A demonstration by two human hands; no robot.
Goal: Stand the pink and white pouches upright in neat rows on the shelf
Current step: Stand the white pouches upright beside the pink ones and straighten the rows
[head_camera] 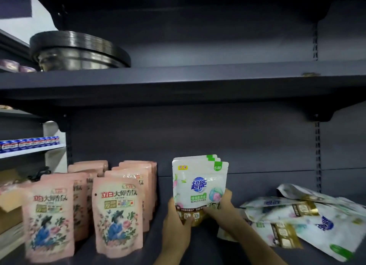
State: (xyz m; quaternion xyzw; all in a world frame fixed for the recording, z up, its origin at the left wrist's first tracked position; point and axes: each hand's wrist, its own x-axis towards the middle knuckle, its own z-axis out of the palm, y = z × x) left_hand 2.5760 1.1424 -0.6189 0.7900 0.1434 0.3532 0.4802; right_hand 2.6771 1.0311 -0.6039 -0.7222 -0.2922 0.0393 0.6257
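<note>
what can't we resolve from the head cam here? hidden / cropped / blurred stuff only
- Upright white pouches, head view: how many stand behind the front one; it hides all but their top edges.
- Their gold bases: covered by left hand and right hand.
- Pink pouches: back-row count, hidden by the front ones.
- Loose white pouch pile: motion-blurred, cropped by the right edge.
- Stacked metal pans: count unreadable, dark.

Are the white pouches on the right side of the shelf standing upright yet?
No: the loose white pouches lie flat in a jumbled heap on the shelf, while only the white stack held by both hands is upright.
</note>
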